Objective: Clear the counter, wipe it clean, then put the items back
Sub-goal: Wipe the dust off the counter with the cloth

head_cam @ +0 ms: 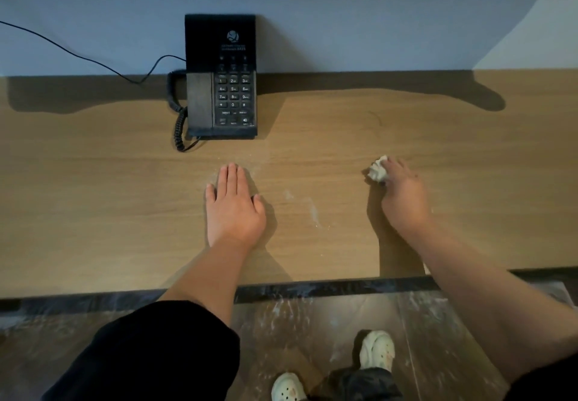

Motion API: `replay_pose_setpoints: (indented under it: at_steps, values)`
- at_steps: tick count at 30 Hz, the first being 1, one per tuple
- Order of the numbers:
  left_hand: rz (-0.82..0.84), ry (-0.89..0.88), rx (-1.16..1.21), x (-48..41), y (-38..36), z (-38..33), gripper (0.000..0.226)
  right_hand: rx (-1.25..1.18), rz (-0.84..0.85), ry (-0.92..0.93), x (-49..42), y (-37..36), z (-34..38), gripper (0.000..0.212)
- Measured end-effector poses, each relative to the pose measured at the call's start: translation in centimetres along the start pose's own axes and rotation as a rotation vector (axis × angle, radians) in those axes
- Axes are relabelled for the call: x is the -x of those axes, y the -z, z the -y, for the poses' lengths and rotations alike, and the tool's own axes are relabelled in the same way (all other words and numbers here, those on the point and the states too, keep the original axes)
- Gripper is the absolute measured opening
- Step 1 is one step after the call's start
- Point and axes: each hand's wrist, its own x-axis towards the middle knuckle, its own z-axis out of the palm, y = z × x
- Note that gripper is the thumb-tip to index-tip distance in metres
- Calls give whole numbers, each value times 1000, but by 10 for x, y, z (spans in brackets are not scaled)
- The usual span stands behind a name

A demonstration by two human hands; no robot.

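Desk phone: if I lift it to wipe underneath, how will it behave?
The desk phone looks rigid and boxy, so it should not roll. Its handset seems to rest loose and may slip off if tilted. The coiled cord and thin cable will probably tug and limit travel.

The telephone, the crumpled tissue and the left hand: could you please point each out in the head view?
telephone (233, 97), head view, on its keypad.
crumpled tissue (377, 171), head view, on the exposed white wad.
left hand (234, 206), head view, on the back of the hand.
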Motion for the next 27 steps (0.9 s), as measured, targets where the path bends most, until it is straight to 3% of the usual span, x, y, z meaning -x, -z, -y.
replay_pose_setpoints:
  at_steps: [6,11,16,20,24,27]
  values:
    - [-4,-26,17,3,1,-1,63,11,-25,12,44,-32,44,61]
    - [-8,-105,34,11,5,-2,63,-61,104,134,55,-38,69,55]
    - [35,-269,-7,39,4,7,64,-238,-23,-50,45,-6,37,66]
    - [54,-311,-83,54,0,31,67,-209,-87,-290,60,18,-9,56]
    - [66,-307,-127,58,-4,43,78,45,-156,-272,93,-11,-7,63]
    - [55,-305,-116,58,-3,41,76,45,-187,-298,99,-38,30,67]
